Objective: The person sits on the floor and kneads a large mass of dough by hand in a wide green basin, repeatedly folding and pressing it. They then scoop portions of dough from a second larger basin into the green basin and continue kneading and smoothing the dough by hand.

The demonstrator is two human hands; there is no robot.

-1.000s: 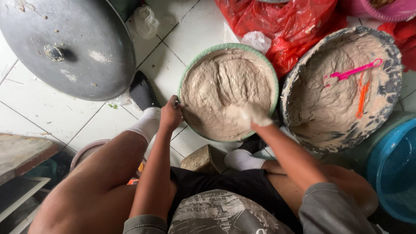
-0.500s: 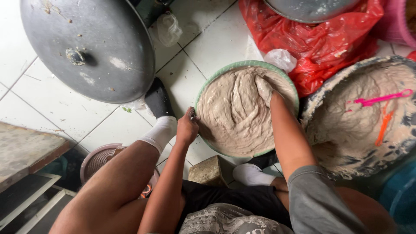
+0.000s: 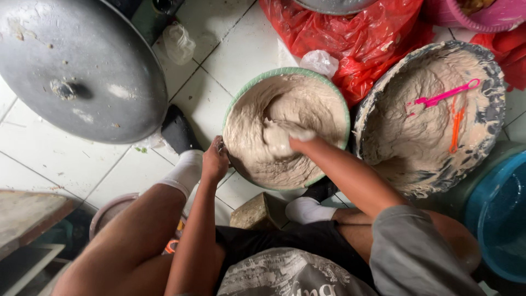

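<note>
A green-rimmed bowl (image 3: 329,91) full of pale beige paste (image 3: 257,118) stands on the tiled floor between my knees. My left hand (image 3: 215,160) grips the bowl's near-left rim. My right hand (image 3: 280,137) is coated in the paste and sunk into the middle of it, fingers closed around a lump. To the right sits a larger grey basin (image 3: 489,66) holding more of the same paste, with a pink plastic tool (image 3: 441,96) and an orange one (image 3: 456,129) lying on top.
A big grey metal lid (image 3: 76,66) lies at the upper left. Red plastic bags (image 3: 361,38) and clear bags (image 3: 178,43) lie behind the bowl. A blue tub (image 3: 501,214) is at the right edge, a wooden block (image 3: 253,212) under me, a stool (image 3: 22,219) at left.
My right hand went from the bowl's near rim to its far side, then back to the middle, dragging paste. The left hand has stayed on the rim. The view shifted.
</note>
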